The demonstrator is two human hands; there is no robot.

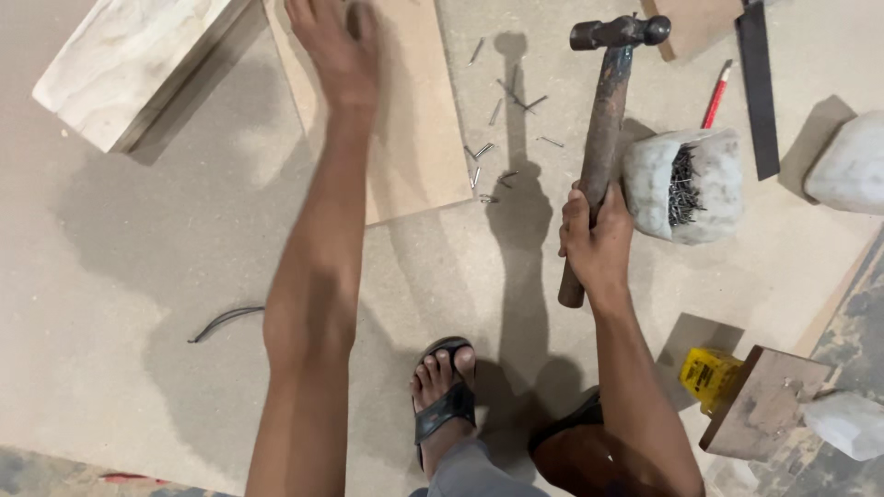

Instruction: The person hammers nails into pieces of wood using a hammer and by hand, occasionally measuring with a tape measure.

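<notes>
Sandalled foot point(444, 391) lowest in frame. Right hand point(597, 241) clamped around hammer point(600, 138) handle. Left hand point(336, 46) flat on board point(414, 138), blurred, probably open. Loose nails point(502, 138) alongside.

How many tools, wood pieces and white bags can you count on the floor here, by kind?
Hammers: 1, the hammer gripped by the right hand.
Red pencils: 1.
Flat metal blades: 1.
Wood pieces: 4, including the flat board under the left hand.
White bags: 3, one bag of nails.
Total: 10, loose nails not counted.
</notes>
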